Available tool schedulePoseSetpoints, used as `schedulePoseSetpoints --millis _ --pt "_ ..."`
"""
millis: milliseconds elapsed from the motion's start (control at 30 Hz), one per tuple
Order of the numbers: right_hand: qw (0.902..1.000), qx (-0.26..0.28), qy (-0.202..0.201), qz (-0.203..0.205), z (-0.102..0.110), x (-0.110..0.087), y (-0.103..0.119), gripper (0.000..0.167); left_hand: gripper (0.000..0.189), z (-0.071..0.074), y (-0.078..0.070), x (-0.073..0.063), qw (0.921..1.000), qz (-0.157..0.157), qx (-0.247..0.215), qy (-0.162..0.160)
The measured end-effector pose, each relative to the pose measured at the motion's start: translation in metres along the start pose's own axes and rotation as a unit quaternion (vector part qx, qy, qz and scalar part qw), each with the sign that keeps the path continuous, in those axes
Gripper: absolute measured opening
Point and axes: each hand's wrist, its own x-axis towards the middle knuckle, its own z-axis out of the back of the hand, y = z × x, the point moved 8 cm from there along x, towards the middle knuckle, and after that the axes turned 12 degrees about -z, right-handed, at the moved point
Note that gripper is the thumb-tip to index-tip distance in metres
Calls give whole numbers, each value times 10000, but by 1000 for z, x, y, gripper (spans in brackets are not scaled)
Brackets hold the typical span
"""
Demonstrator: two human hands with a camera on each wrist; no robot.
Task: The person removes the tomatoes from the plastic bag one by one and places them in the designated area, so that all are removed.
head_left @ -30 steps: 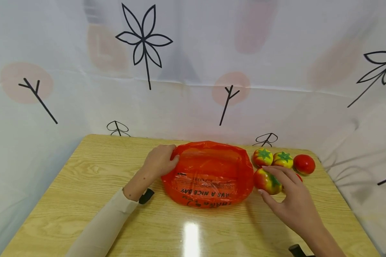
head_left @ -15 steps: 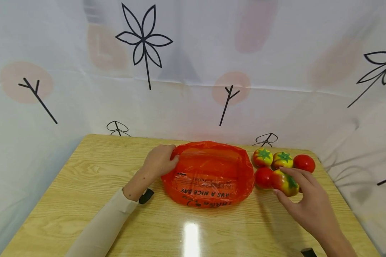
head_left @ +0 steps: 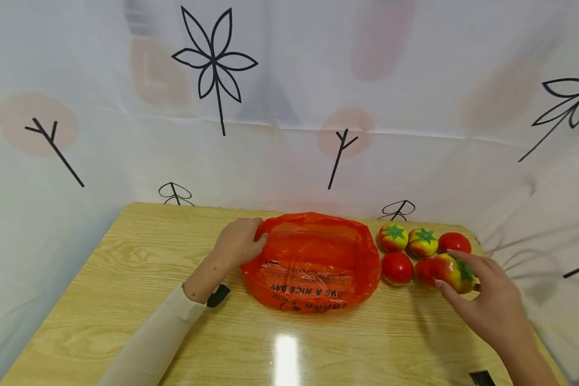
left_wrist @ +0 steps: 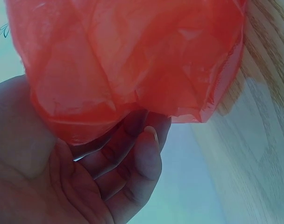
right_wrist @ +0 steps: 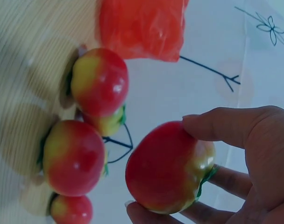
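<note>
A red plastic bag [head_left: 313, 257] with upside-down black lettering sits mid-table. My left hand [head_left: 241, 241] grips its left edge, the fingers curled at the film in the left wrist view, where the bag [left_wrist: 132, 60] fills the upper half. Farther right, my right hand [head_left: 492, 300] holds a red-and-yellow toy tomato [head_left: 451, 273] with a green calyx between thumb and fingers. In the right wrist view this held tomato [right_wrist: 165, 168] appears apart from the others. Two yellow-red tomatoes [head_left: 393, 237] and a red one [head_left: 455, 244] lie behind. Nearer are a red tomato [head_left: 398, 268] and another, partly hidden by the held one.
The wooden table [head_left: 173, 343] ends at the back and right against a white cloth [head_left: 270, 161] with plant drawings. The tomatoes lie close together between the bag and the table's right edge. A bright reflection shows at the front of the table.
My right hand has moved to the right with the held tomato, over the row of tomatoes. The red tomato next to the bag has come into full view. The left hand and the bag stay put.
</note>
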Motion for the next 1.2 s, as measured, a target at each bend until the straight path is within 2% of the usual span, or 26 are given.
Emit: schedulePoseSetpoints --millis 367,867,1200 --pt "9988 -290 137 -358 -4 11 -28 60 24 -2 1 0 10000 20 5 9" --pt "9980 -259 83 -570 -8 23 -63 59 20 -2 1 0 10000 -11 -17 13" --pt "9943 -421 385 -902 -20 32 -91 60 20 -2 1 0 10000 -2 -61 20"
